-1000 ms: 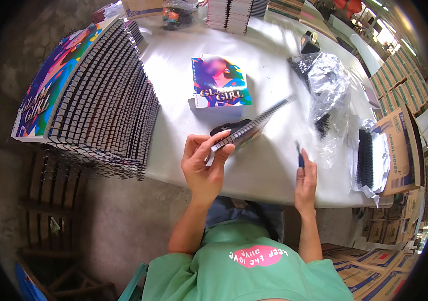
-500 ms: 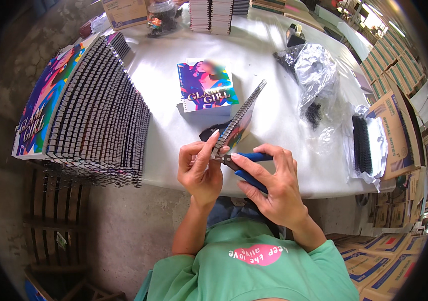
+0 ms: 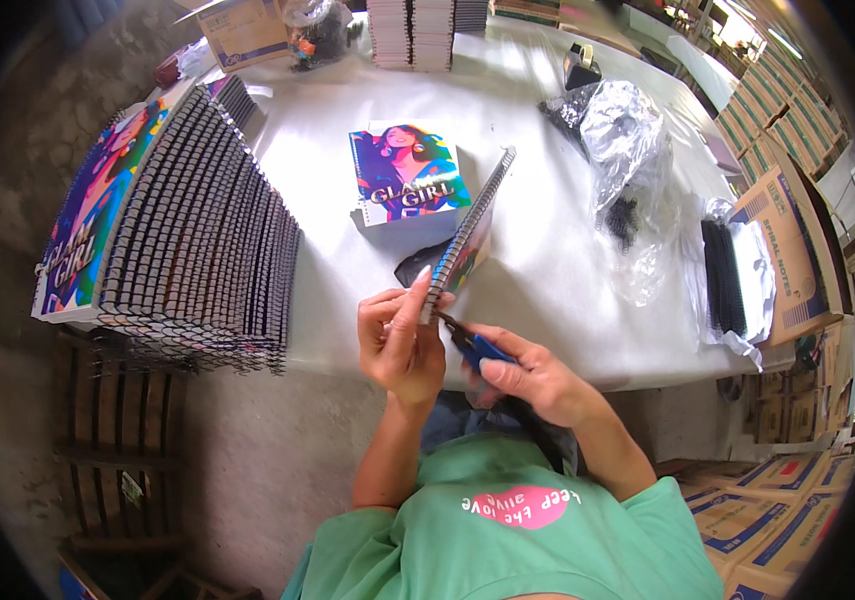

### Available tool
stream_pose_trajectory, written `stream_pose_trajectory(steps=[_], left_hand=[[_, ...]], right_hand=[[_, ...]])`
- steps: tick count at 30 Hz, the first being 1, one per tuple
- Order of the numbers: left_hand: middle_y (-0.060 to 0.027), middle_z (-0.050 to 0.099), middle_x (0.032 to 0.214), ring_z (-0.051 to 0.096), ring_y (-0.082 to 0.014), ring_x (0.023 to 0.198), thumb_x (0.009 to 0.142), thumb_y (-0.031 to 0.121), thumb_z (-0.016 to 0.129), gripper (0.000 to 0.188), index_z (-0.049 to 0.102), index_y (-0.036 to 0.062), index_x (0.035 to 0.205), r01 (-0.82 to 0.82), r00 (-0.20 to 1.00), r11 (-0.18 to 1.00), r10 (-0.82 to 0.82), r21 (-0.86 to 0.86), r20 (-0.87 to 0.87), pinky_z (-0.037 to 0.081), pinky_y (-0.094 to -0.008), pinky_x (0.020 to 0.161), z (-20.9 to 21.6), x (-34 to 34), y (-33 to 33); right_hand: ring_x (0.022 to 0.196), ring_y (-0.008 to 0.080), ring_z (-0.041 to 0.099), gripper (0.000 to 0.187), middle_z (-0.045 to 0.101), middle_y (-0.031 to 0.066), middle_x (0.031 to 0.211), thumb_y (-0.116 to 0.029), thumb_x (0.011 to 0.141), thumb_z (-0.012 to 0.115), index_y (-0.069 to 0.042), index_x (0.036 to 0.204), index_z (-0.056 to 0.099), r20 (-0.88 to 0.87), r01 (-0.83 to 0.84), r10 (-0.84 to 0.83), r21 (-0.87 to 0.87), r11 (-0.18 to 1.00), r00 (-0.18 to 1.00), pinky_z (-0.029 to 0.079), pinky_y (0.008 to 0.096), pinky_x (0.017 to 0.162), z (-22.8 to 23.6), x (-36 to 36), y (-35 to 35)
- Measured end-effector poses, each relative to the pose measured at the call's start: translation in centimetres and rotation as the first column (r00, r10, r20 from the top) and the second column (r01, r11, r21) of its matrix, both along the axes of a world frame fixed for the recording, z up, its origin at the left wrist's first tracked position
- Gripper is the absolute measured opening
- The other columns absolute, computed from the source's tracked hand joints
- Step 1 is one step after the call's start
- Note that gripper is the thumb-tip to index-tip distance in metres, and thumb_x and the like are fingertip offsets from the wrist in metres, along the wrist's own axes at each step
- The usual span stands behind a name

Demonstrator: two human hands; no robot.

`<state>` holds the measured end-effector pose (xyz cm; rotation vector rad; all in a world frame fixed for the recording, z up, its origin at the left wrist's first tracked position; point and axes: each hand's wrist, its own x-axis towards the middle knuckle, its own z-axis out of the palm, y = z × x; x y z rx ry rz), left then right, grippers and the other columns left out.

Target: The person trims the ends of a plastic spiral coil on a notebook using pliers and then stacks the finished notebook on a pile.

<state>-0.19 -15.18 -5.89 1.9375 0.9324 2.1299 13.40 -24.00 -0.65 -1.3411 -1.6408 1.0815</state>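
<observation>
My left hand (image 3: 399, 342) pinches the near end of a spiral notebook (image 3: 469, 232), which stands tilted on edge with its coil facing up and its far end leaning right. My right hand (image 3: 539, 385) is closed round blue-handled pliers (image 3: 483, 350), their dark jaws at the coil's near end beside my left fingers. Whether the jaws grip the wire is too small to tell. Past the notebook lies a small pile of colourful printed covers or pages (image 3: 409, 178) with holes along the left edge. A dark object (image 3: 417, 265) lies partly hidden behind the notebook.
A tall stack of spiral notebooks (image 3: 197, 240) fills the table's left side. To the right are a clear plastic bag (image 3: 627, 140), black coils (image 3: 722, 275) on white wrapping and an open carton (image 3: 787, 250). More cartons (image 3: 757, 520) stand lower right; a slatted wooden chair (image 3: 117, 420) stands lower left.
The pliers' handles have come together and tilted downward, with my right hand lower and turned over them. My left hand still holds the notebook in nearly the same place.
</observation>
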Motion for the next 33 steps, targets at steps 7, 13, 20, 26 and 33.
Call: stream_pose_trajectory(steps=[7,13,20,26,33], left_hand=[[0.0026,0.048,0.085,0.043,-0.0041,0.068,0.089,0.015,0.061,0.034,0.055,-0.0018,0.117,0.258,0.909,0.882,-0.083,-0.394,0.409,0.037,-0.0161,0.062,2.0,-2.3,0.2],[-0.0059,0.054,0.098,0.05,-0.006,0.083,0.094,0.01,0.048,0.019,0.054,-0.0007,0.109,0.55,0.668,0.833,-0.402,-0.052,0.626,0.041,-0.0188,0.074,6.8,-3.4,-2.1],[-0.0076,0.054,0.099,0.05,-0.0103,0.086,0.09,0.009,0.055,0.02,0.052,-0.0002,0.108,0.013,0.954,0.961,-0.095,0.276,0.285,0.041,-0.0242,0.078,17.9,-10.3,-2.6],[-0.0092,0.057,0.112,0.053,-0.0161,0.101,0.089,0.029,0.058,0.04,0.056,-0.0012,0.116,-0.414,0.909,0.899,0.397,0.146,0.13,0.043,-0.0331,0.09,25.3,-20.7,-0.6],[-0.0146,0.048,0.125,0.046,-0.0238,0.116,0.094,0.051,0.036,0.063,0.04,0.0017,0.133,-0.335,0.913,0.914,0.375,-0.23,0.159,0.032,-0.0352,0.101,15.9,-25.3,5.4]], right_hand=[[0.121,0.0349,0.035,0.051,0.04,0.0166,0.124,-0.033,0.084,0.059,-0.025,0.132,0.045,0.783,0.418,-0.441,0.256,0.872,0.439,0.018,0.0644,0.096,-10.3,5.9,-1.6],[0.132,0.0284,0.028,0.078,0.031,0.0162,0.14,-0.033,0.083,0.063,-0.005,0.142,0.021,-0.251,0.509,-0.442,0.403,0.761,0.861,0.023,0.0513,0.105,-4.5,4.8,2.9],[0.107,0.0172,0.055,0.054,0.052,0.0097,0.123,-0.014,0.088,0.058,-0.001,0.135,0.034,-0.717,0.072,0.482,0.591,0.804,0.504,0.048,0.0307,0.086,8.8,0.8,13.0],[0.076,0.0168,0.061,0.026,0.062,0.0072,0.092,-0.029,0.091,0.054,-0.007,0.105,0.059,-0.387,0.024,0.387,0.733,0.68,0.837,0.05,0.0273,0.06,23.4,-9.7,22.7],[0.089,0.0138,0.059,0.04,0.061,0.0083,0.103,-0.025,0.082,0.064,-0.007,0.117,0.056,0.454,-0.798,0.669,0.454,0.395,0.589,0.047,0.0292,0.074,32.4,-17.1,25.4]])
